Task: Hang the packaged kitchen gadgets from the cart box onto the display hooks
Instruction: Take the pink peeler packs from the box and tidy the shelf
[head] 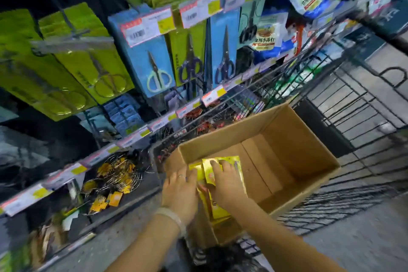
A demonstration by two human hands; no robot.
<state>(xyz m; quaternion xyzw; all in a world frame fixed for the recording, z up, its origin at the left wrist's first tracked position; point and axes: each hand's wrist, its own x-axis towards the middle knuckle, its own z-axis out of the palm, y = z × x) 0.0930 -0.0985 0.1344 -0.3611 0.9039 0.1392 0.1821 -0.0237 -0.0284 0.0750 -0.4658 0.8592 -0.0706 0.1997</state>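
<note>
Two hands down in the cardboard box (293, 139), both on the yellow packets (223, 207). Left hand (180, 192) laid flat against the packets' left edge, fingers straight, grasping nothing. Right hand (225, 183) spread over the top packet, fingertips curled on its upper edge; firm grasp or mere rest, hard to tell. Packet print blurred, contents unreadable; lower packets hidden under the palms. Box set in a wire cart (344, 99), its right half bare. Hanging just left: carded scissors (159, 77) on hooks behind price tags (148, 28), green cards (88, 59) further left, cut off at the frame. Wire items (114, 174) heaped below, indistinct. Open floor (364, 240) right of the cart.
</note>
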